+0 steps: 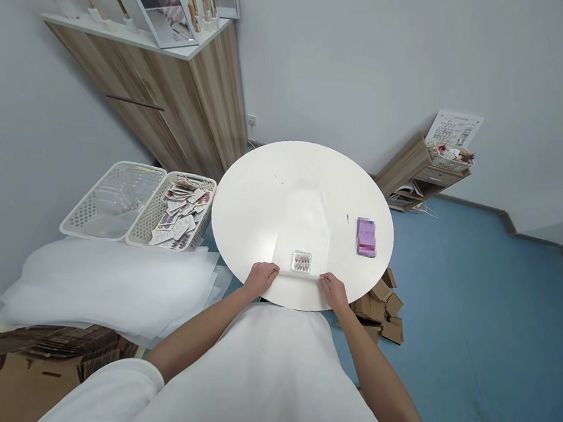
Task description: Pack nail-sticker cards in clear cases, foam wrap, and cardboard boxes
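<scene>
A thin translucent white sheet point(308, 214) lies on the round white table point(247, 201). Its near edge is pinched at the left corner by my left hand point(260, 280) and at the right corner by my right hand point(334, 291). Both hands have their fingers closed on that edge. On the sheet, just beyond the edge between my hands, rests a small clear case point(301, 261) holding several small nail-shaped pieces. A purple box point(366, 237), partly pixelated, lies at the table's right side.
Left of the table are a basket of printed packets point(180, 217), a basket of clear plastic point(111, 200) and stacked white sheets point(103, 283). Cardboard boxes point(377, 305) lie on the floor at right. A cabinet point(172, 99) and small shelf point(407, 160) stand behind.
</scene>
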`<state>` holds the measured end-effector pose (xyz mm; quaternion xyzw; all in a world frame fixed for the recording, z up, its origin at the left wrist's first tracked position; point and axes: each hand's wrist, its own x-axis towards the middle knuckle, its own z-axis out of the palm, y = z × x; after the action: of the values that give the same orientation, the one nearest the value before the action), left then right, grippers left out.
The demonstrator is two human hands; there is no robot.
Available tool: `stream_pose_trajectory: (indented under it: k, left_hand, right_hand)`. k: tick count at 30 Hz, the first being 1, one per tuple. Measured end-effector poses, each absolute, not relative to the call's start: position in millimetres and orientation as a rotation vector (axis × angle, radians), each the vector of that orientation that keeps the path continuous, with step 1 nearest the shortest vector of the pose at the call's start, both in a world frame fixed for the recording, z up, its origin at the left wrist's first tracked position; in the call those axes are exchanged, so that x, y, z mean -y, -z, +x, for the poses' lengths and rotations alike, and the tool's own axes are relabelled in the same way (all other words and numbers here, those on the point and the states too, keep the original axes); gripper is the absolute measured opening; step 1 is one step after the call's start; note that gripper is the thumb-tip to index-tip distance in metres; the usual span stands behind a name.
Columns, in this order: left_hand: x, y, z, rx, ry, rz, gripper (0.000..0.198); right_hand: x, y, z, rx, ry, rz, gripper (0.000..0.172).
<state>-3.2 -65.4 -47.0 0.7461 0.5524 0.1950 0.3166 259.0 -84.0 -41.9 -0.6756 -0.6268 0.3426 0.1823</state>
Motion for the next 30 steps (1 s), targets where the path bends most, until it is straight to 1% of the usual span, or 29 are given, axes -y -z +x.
stream_pose_trajectory:
  k: [4, 10, 15, 18, 21, 22, 24, 26, 30]
  left_hand:
    - [48, 45, -2, -1.522, -0.547, 1.754, 0.022]
    - [23, 45, 5, -1.658, -0.498, 1.545, 0.014]
    - [16, 50, 9, -1.804, -0.323, 1.55, 0.013]
    - [16, 52, 12, -1.846, -0.165, 1.689, 0.015]
    - [18, 52, 17, -1.836, -0.096, 1.953, 0.016]
    - [19, 52, 19, -1.818, -0.1, 2.049, 0.02]
    - [19, 51, 24, -1.727, -0.116, 2.254, 0.03]
    - [16, 50, 30, -1.539, -0.098, 2.461, 0.035]
    - [8, 43, 35, -1.188, 0.014, 2.665, 0.035]
  right_hand:
    - [66, 39, 257, 1.711, -0.971, -1.965, 0.023]
    - [50, 47, 254, 1.615, -0.967, -2.07, 0.023]
    - [47, 54, 248, 1.608, -0.948, -2.213, 0.018]
    - [48, 58, 244, 1.663, -0.843, -2.273, 0.018]
    - [50, 63, 239, 1.785, -0.571, -2.193, 0.032]
    - [50, 65, 238, 1.838, -0.476, -2.146, 0.034]
    - [50, 66, 234, 1.99, -0.356, -2.03, 0.033]
    - [50, 67, 231, 2.19, -0.354, -1.869, 0.033]
    - [46, 63, 227, 2.408, -0.425, -1.669, 0.034]
